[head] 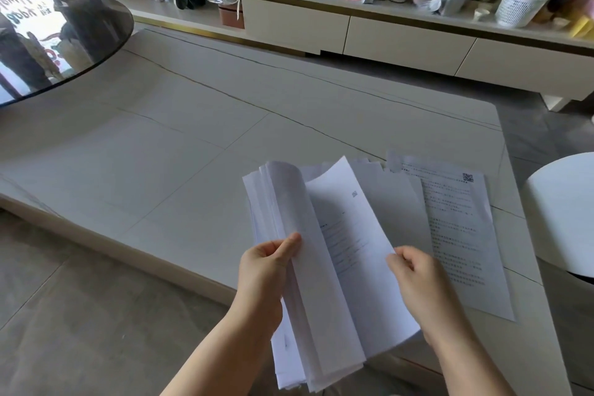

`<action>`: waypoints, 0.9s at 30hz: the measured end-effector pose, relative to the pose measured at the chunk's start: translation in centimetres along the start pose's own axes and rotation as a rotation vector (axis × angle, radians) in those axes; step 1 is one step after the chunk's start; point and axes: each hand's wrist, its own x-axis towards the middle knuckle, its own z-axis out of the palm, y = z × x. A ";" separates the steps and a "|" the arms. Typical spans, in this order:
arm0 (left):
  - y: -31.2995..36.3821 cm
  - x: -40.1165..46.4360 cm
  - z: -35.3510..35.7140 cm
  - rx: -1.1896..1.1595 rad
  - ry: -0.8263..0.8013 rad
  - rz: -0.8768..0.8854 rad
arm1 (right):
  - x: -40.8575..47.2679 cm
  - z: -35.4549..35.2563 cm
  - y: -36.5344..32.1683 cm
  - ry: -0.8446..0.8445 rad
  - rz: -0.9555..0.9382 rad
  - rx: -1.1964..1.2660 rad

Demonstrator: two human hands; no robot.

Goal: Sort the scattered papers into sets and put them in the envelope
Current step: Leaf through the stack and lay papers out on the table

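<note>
Both hands hold one thick stack of papers (308, 267) above the worktop (160, 145) edge: left hand (266, 270) pinching curled sheets, right hand (418, 280) gripping a page. Loose papers (456, 222) lie at two o'clock; a white stool (562, 202) stands at three.

Two bare forearms, left grip (266, 267) and right grip (418, 280) ungloved

A low white table (193, 145) carries loose printed papers (456, 228) near its right edge.
</note>
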 end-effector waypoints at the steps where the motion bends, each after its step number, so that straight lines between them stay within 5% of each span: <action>1: 0.0 0.0 -0.1 0.001 0.000 0.001 | 0.1 -0.2 0.2 -0.003 -0.002 -0.032; 22: 0.5 -0.3 -0.2 -0.009 0.003 0.016 | 0.6 0.5 0.7 0.030 0.002 0.081; 27: 0.6 -0.4 -0.1 -0.039 -0.014 0.015 | 0.1 1.2 0.0 0.347 -0.333 -0.241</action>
